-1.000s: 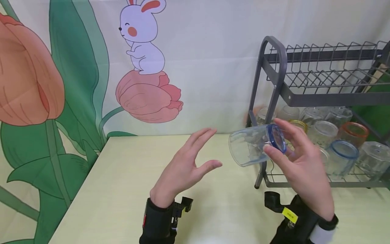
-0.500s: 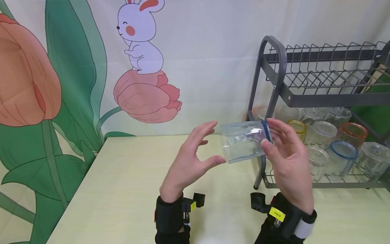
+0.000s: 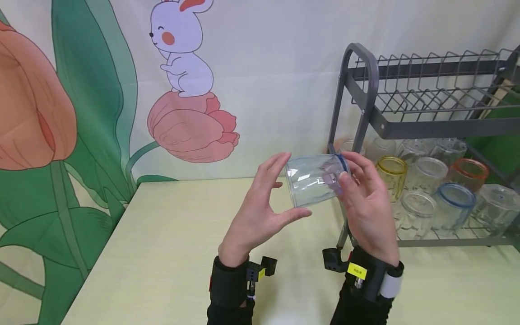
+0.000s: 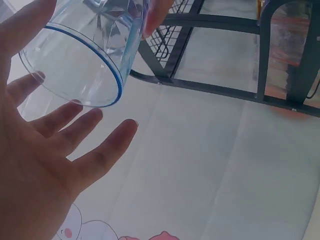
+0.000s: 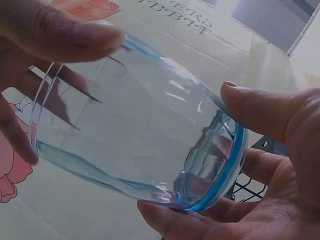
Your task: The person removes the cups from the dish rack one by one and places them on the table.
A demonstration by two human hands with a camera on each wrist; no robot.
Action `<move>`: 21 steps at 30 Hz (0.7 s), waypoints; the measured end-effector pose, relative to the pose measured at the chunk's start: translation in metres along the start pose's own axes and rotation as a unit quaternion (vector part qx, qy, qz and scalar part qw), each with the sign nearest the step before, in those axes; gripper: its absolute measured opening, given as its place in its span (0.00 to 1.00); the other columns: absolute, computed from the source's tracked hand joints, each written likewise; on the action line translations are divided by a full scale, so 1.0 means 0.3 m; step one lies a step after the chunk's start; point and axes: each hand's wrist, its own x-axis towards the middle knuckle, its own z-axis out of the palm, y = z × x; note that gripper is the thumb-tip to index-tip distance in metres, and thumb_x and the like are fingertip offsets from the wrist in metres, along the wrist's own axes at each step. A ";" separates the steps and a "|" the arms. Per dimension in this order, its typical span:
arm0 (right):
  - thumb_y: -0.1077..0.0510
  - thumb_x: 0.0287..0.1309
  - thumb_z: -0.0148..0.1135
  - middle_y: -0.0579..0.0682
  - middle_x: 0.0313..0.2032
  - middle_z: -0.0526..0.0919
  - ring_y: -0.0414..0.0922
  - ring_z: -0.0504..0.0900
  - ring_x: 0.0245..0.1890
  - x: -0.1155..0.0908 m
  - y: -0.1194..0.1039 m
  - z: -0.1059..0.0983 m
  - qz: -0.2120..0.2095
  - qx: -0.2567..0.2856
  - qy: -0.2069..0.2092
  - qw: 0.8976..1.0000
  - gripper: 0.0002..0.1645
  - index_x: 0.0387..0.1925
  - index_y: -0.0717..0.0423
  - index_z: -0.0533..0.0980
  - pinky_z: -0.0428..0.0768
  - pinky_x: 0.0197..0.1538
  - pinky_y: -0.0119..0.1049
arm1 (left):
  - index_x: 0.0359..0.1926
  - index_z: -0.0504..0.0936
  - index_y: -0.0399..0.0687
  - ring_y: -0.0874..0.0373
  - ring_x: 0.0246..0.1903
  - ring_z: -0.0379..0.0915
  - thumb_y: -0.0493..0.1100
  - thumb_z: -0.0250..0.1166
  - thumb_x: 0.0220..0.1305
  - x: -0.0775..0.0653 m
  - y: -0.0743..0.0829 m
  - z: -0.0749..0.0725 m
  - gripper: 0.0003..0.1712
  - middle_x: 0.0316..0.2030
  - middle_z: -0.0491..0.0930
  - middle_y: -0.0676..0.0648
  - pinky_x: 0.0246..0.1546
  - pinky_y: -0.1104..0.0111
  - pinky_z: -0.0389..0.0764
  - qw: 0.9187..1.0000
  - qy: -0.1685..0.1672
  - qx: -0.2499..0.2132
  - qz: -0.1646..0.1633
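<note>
A clear, bluish drinking glass (image 3: 313, 179) lies sideways in the air between both hands, its open mouth to the left. My right hand (image 3: 370, 212) pinches its thick blue base (image 5: 225, 175) between thumb and fingers. Around the mouth end, my left hand (image 3: 260, 212) is spread, the thumb below and the fingers above in the head view. Its fingers (image 4: 107, 150) look fairly straight near the rim (image 4: 107, 65). Whether they touch the glass is hard to tell.
At the right stands a dark grey two-tier dish rack (image 3: 438, 128). Its lower shelf carries several upturned glasses, including a yellow-rimmed glass (image 3: 392, 176), an orange-rimmed glass (image 3: 469, 174) and a blue-rimmed glass (image 3: 454, 203). Below the hands is a pale yellow table (image 3: 170, 253); a printed cloth (image 3: 280, 81) hangs behind.
The right hand has brought the glass leftward, away from the rack. My left hand has shifted slightly right and up, so the glass's mouth now lies between its thumb and fingers.
</note>
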 end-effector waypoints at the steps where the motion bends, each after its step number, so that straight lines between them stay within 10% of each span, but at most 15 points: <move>1: 0.65 0.71 0.51 0.59 0.61 0.64 0.54 0.68 0.59 0.001 0.000 0.000 0.004 -0.001 0.001 1.000 0.24 0.66 0.55 0.65 0.72 0.62 0.38 | 0.76 0.55 0.57 0.57 0.66 0.58 0.42 0.80 0.47 0.002 0.000 0.003 0.59 0.70 0.56 0.52 0.56 0.62 0.74 1.000 0.003 0.002 0.010; 21: 0.60 0.72 0.51 0.58 0.62 0.63 0.54 0.66 0.59 0.002 0.007 -0.017 0.033 -0.022 0.019 0.999 0.24 0.67 0.54 0.64 0.75 0.58 0.38 | 0.71 0.64 0.47 0.54 0.62 0.64 0.39 0.80 0.46 0.015 -0.012 0.028 0.52 0.67 0.62 0.46 0.50 0.64 0.80 0.998 0.024 -0.007 0.049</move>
